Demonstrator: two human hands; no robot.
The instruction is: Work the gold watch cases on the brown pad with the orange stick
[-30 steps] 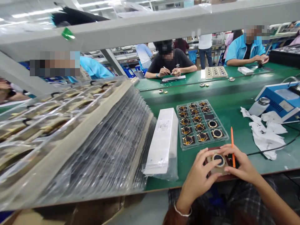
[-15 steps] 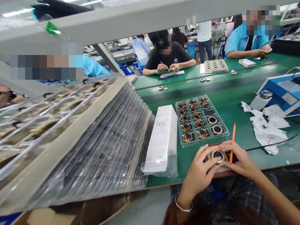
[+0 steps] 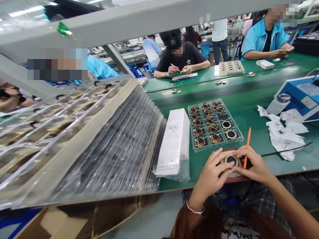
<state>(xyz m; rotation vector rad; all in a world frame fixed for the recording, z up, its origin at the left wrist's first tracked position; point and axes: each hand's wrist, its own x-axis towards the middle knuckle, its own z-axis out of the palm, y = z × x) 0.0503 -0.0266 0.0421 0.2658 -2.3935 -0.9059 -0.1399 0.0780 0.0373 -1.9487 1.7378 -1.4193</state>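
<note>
Between my hands, near the table's front edge, a round watch case (image 3: 231,161) with a gold rim and dark face lies on a light pad over a reddish-brown board (image 3: 231,179). My left hand (image 3: 213,172) is curled round its left side, with a fingertip pressed on the dark face. On the right side, my right hand (image 3: 253,165) has thumb and fingers at the rim. An orange pen-like stick (image 3: 247,147) is tucked in the right fingers and points upward. Just beyond, a clear tray (image 3: 228,106) holds several watch cases in compartments; some show orange parts inside.
A tall stack of plastic trays (image 3: 107,152) leans at left, beside a long white box (image 3: 173,142) in plastic. To the right are crumpled tissues (image 3: 286,141), a bottle (image 3: 278,104), a black cable (image 3: 286,151) and a blue machine (image 3: 296,94). Co-workers sit across the bench.
The whole view has shifted slightly. Both hands stay at the watch case, with the left fingertip still on its face. The orange stick remains in the right hand.
</note>
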